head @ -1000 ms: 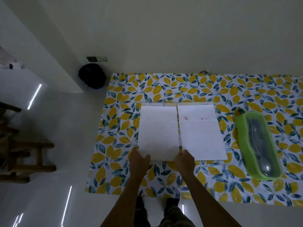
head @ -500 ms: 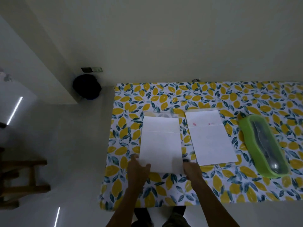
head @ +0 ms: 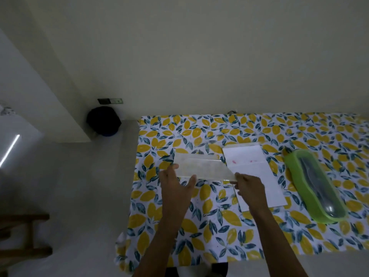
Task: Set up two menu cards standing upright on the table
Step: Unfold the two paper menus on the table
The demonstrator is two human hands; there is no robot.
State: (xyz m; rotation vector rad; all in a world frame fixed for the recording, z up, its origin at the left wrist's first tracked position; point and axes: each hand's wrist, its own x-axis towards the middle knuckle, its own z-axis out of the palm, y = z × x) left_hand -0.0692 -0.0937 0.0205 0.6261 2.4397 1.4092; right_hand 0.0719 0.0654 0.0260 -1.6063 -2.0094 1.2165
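Now the left menu card (head: pixel 201 166) is tipped up off the leafy tabletop (head: pixel 219 222), with its near edge lifted. It looks thin, light and bendy, so holding both near corners seems best. The left hand (head: pixel 175 184) has a spread grip touching the left corner, and the right hand (head: pixel 249 186) pinches the right corner; the other card (head: pixel 257 176) lies flat just beside.
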